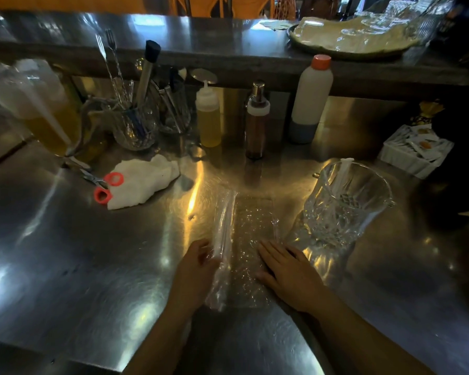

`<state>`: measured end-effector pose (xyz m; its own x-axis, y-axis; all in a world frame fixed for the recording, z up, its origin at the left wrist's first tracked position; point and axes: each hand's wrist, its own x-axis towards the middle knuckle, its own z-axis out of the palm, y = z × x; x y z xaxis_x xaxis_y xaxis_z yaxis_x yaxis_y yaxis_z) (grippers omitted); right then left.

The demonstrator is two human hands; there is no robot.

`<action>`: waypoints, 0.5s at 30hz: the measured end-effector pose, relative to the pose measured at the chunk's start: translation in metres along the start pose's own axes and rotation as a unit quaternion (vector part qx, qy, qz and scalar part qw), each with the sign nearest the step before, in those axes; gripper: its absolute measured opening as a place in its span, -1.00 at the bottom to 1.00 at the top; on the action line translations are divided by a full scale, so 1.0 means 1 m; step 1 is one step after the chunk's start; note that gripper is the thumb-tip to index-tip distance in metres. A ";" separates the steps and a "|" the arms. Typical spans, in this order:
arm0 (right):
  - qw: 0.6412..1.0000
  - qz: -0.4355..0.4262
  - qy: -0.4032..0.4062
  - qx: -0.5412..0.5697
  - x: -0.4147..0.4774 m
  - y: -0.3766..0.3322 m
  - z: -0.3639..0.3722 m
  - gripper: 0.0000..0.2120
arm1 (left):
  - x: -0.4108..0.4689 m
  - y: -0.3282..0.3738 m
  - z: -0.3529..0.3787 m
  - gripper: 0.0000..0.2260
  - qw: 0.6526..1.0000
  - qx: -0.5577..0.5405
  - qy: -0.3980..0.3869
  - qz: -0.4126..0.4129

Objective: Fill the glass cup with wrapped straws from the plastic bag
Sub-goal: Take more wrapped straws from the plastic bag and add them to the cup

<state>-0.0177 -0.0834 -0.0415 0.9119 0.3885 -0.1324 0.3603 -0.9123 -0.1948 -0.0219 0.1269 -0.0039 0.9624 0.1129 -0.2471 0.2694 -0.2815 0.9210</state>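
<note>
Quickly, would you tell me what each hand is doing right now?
Left hand: curled around the left edge of the plastic bag, gripping it with the straws inside.
Right hand: open, pressed flat on the bag, holding nothing.

Glossy steel counter [92, 266], crinkled clear plastic bag [249, 239]

Two bare forearms and hands [198, 269], no sleeves or jewellery
</note>
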 end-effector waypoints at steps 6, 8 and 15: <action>1.000 0.024 0.004 0.007 -0.015 0.003 -0.001 -0.41 | 0.006 -0.020 -0.021 -0.79 0.988 -0.115 0.027 -0.097; 1.000 0.024 0.002 0.005 -0.018 0.002 -0.004 -0.42 | 0.007 -0.019 -0.024 -0.72 0.986 -0.124 0.034 -0.110; 1.000 0.020 0.000 0.007 -0.020 -0.001 -0.021 -0.45 | -0.020 0.011 -0.016 -0.75 0.886 0.367 0.174 0.222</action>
<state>-0.0321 -0.0931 -0.0187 0.9252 0.3524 -0.1405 0.3215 -0.9249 -0.2030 -0.0390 0.1369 0.0164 0.9449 0.0868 0.3156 -0.0601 -0.9017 0.4281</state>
